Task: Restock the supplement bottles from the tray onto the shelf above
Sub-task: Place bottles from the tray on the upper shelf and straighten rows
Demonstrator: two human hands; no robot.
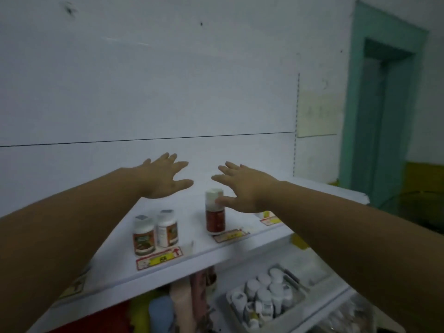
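Note:
Both my hands hover over the white upper shelf (115, 265), palms down, fingers spread, holding nothing. My left hand (163, 176) is above the shelf's back area. My right hand (242, 188) sits just right of a red-brown bottle with a white cap (215, 218), its thumb in front of the cap. Two white-capped bottles with red-green labels (143, 236) (167, 228) stand side by side near the shelf's front edge. Below, a grey tray (230, 299) on the lower shelf holds several white-capped supplement bottles (264, 294).
Yellow-and-red price tags (159, 258) (230, 235) line the shelf's front edge. Colourful packages (158, 311) fill the lower shelf left of the tray. A teal door frame (374, 111) stands to the right, past the shelf's end.

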